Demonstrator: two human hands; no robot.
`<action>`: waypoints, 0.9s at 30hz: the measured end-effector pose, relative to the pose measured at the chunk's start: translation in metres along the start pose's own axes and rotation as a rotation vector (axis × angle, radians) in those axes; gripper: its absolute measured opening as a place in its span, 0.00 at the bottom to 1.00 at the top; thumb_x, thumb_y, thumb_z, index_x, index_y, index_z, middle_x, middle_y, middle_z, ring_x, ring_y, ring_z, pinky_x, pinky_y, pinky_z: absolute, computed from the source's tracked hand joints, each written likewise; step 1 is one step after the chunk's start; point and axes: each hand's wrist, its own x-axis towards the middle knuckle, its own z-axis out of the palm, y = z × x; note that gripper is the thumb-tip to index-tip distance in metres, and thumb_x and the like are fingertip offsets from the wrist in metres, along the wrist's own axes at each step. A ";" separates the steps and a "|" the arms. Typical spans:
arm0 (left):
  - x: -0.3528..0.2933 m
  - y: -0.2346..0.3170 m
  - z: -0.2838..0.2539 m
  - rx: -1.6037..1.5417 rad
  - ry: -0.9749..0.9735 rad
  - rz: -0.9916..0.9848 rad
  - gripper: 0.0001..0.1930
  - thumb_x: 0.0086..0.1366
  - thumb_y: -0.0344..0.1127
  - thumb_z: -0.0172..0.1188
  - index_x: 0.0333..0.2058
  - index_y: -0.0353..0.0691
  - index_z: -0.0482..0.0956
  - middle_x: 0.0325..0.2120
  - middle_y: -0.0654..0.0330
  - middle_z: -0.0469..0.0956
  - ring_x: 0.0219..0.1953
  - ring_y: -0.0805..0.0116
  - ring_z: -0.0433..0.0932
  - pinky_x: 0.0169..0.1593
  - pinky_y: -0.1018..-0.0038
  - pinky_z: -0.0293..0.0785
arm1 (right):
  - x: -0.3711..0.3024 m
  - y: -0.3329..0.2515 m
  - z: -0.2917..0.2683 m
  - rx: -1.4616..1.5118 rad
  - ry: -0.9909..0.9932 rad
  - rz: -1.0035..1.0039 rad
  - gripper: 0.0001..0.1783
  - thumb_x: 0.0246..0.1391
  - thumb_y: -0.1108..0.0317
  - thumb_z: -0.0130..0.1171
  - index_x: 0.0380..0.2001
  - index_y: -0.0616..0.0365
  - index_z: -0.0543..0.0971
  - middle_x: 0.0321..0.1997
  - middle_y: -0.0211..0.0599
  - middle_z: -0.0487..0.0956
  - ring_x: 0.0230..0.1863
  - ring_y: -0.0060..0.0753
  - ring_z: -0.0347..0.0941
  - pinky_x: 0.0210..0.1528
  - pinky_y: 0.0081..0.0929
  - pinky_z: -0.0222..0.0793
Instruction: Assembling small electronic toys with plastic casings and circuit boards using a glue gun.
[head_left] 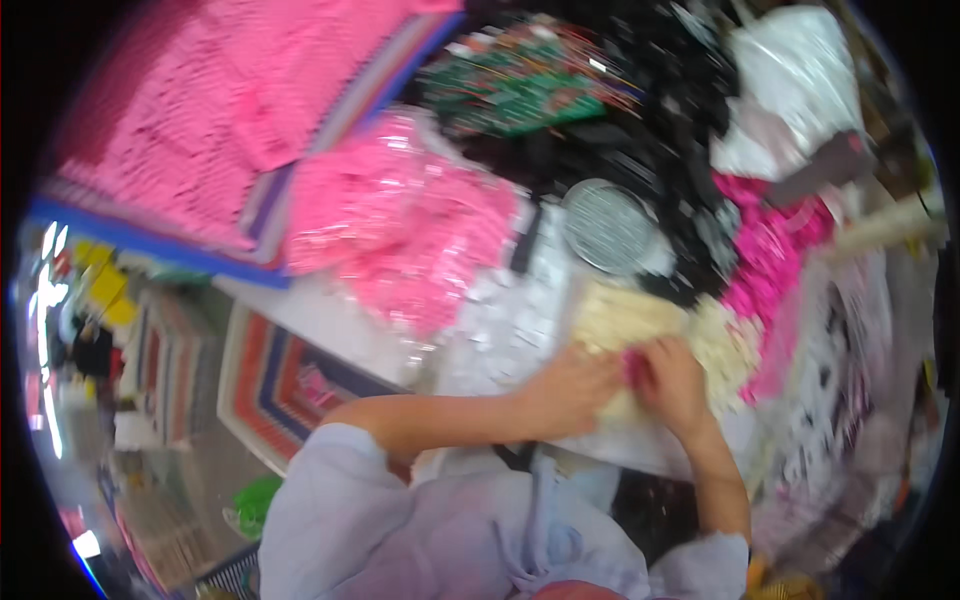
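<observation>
My left hand (572,388) and my right hand (676,385) are close together over a pile of cream-coloured pieces (630,312) on the white table. Between the fingertips shows a small dark pink piece (633,367); blur hides its exact kind. Curled fingers of the right hand pinch this piece. The left fingers bend toward it, closed, and what they hold is hidden. Paler cream pieces (728,345) lie just beyond my right hand. A round grey, clear-looking dish or lid (607,226) rests past the cream pile.
Clear bags of pink parts (400,225) lie left of centre, beside stacked trays of pink pieces (230,110). Green circuit boards with wires (540,85) and black parts (600,150) are at the back. Magenta parts (765,265) and a white plastic bag (795,80) are at right.
</observation>
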 end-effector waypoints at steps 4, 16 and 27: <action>-0.017 -0.028 -0.057 -0.348 0.258 0.180 0.38 0.58 0.47 0.68 0.64 0.38 0.66 0.66 0.50 0.62 0.69 0.48 0.58 0.67 0.49 0.56 | 0.001 0.000 -0.030 0.132 0.089 -0.043 0.17 0.46 0.76 0.64 0.43 0.59 0.78 0.39 0.45 0.77 0.41 0.51 0.74 0.43 0.39 0.72; -0.208 -0.428 -0.235 0.584 0.601 -1.215 0.22 0.60 0.55 0.61 0.43 0.44 0.83 0.46 0.47 0.81 0.53 0.49 0.77 0.53 0.55 0.74 | -0.058 0.030 -0.068 0.144 0.178 0.273 0.10 0.49 0.78 0.61 0.37 0.60 0.80 0.31 0.38 0.78 0.31 0.34 0.74 0.32 0.29 0.68; -0.265 -0.486 -0.256 0.632 0.993 -1.247 0.17 0.62 0.40 0.55 0.46 0.42 0.84 0.38 0.48 0.85 0.42 0.47 0.83 0.46 0.56 0.77 | -0.086 0.037 -0.111 0.042 0.194 0.364 0.08 0.52 0.71 0.64 0.36 0.58 0.83 0.31 0.40 0.82 0.33 0.41 0.79 0.37 0.34 0.73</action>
